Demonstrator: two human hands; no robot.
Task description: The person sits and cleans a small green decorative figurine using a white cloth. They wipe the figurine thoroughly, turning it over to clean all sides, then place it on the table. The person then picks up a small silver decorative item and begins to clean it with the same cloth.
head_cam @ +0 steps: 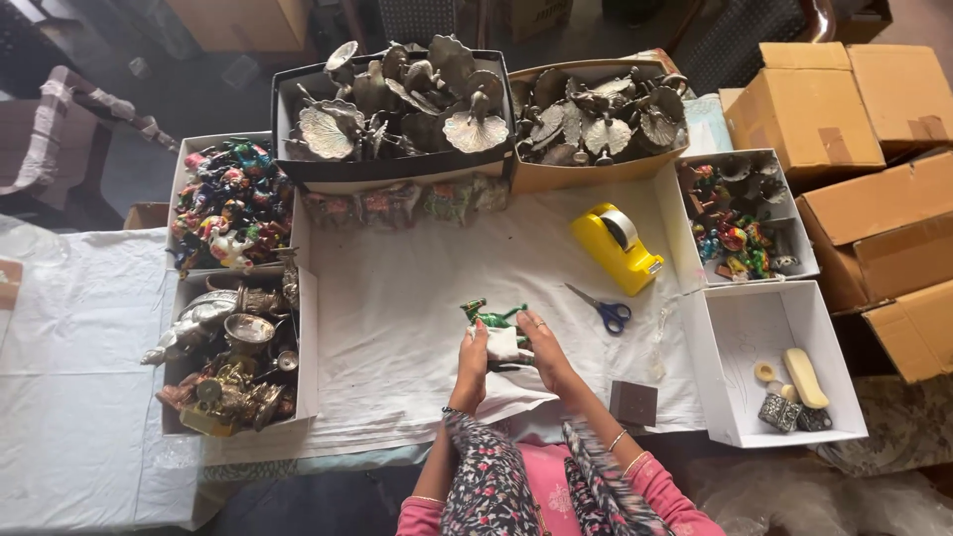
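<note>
There is just one camera, on the person's head. It looks almost straight down from high up at the table (397,298), taking in everything out to its far edge.

— Where is everything sitting on the bench (397,298)?

— The figurine (493,317) is lying at the middle, with the left hand (473,362) and right hand (541,347) gripping the paper (503,343) around it. The scissors (603,310) are lying just right of it, and the tape dispenser (616,248) is standing behind the scissors.

— And the boxes?

— Two boxes of metal ornaments (397,109) are sitting side by side along the far edge. Two more boxes are lying at the left, the box of figurines (230,203) behind the box of metal pieces (233,352). At the right, a small box of figurines (740,218) is sitting behind a nearly bare box (735,337). Cardboard cartons (854,149) are stacking up beyond, further right. A small block (632,403) is resting near the front edge, right of the hands.
</note>
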